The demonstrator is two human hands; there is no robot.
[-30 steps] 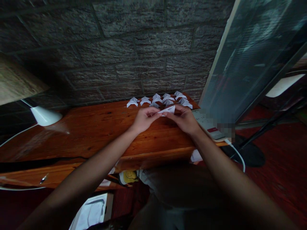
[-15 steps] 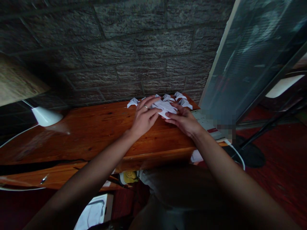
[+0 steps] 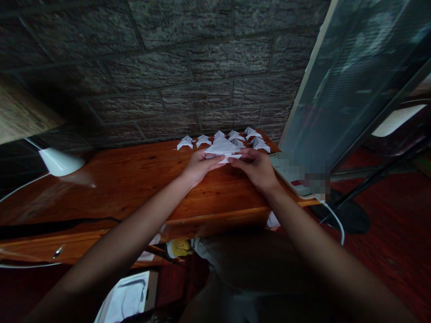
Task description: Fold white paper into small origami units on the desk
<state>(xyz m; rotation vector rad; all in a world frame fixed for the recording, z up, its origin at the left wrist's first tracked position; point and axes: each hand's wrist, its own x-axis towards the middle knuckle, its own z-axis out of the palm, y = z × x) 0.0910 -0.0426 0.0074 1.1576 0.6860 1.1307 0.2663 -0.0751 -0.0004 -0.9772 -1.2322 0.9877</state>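
Note:
A folded sheet of white paper [image 3: 222,147], triangular at the top with a flat strip along its lower edge, is held up between both hands above the wooden desk. My left hand [image 3: 199,167] pinches its left side, thumb on the near face and fingers behind. At the right side, my right hand [image 3: 256,168] grips in the same way, and the two thumbs almost meet at the lower middle. Behind the sheet stand several small folded white paper pieces [image 3: 185,142], some partly hidden by it.
The wooden desk [image 3: 134,179] runs along a dark stone-patterned wall [image 3: 168,72]. A lamp with a white base [image 3: 60,161] stands on the left. At the right edge lies a flat pale object [image 3: 289,172], partly blurred, beside a white cable [image 3: 336,220]. A white box [image 3: 151,287] sits below.
The paper has turned to point away from me, with its flat edge toward me. My left fingers have moved from its top to its left side, uncovering more small folded pieces.

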